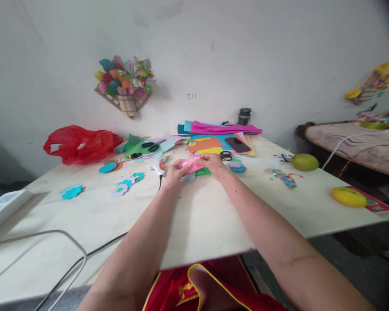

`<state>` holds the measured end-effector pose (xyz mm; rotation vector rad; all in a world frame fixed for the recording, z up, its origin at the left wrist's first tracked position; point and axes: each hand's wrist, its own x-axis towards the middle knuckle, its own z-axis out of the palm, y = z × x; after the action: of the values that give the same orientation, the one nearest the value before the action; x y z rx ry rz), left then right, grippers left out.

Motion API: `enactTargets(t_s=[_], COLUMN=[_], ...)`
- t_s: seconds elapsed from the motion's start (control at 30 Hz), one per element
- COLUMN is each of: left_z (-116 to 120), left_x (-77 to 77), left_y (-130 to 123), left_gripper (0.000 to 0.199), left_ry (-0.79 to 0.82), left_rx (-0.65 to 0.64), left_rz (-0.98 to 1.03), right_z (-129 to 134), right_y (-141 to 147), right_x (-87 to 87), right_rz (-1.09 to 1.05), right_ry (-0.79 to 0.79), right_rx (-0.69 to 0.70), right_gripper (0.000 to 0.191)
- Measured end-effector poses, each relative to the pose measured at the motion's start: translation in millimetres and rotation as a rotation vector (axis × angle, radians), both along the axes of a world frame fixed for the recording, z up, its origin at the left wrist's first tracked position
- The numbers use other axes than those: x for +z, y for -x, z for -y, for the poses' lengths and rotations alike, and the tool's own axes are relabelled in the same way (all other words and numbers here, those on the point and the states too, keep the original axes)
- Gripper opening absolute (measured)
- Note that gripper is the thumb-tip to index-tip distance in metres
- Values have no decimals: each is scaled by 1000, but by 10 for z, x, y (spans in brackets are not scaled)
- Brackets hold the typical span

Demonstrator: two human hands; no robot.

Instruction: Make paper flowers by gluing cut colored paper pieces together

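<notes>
A small bright pink piece with a shiny top edge (192,164) is stretched between my hands over the middle of the table; whether it is a packet or a sheet I cannot make out. My left hand (175,173) pinches its left end, and my right hand (213,165) has fingers closed on its right side. Just beneath them lies something green and glossy (202,172). To the left of my left hand rests a white glue gun (155,169) with a black cord. Black-handled scissors (226,156) lie beyond my right hand, near stacked flower cut-outs (237,167).
Coloured sheets (207,144), a phone (237,144) and more scissors (153,146) lie at the back. A red plastic bag (81,144) and flower cut-outs (125,185) are on the left, with cables and a white power strip (9,206). Mangoes (304,162) sit right.
</notes>
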<state>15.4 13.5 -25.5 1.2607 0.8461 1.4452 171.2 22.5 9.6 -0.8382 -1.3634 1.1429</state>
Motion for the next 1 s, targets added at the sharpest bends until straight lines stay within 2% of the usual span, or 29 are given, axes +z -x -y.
enactTargets(t_s=[0.3, 0.63, 0.8, 1.0], left_z=[9, 21, 21, 28], left_x=[-9, -18, -10, -8], left_y=[6, 15, 22, 21], left_gripper=[41, 38, 42, 43], left_ry=[1, 29, 70, 24], left_rx=[-19, -9, -6, -27], left_rz=[-6, -18, -47, -76], right_z=[19, -7, -9, -1], right_y=[9, 7, 3, 2], right_x=[22, -35, -30, -40], right_rz=[-23, 15, 33, 25], right_ry=[-16, -47, -55, -90], right_rx=[-12, -55, -35, 3], right_gripper=[31, 31, 28, 24])
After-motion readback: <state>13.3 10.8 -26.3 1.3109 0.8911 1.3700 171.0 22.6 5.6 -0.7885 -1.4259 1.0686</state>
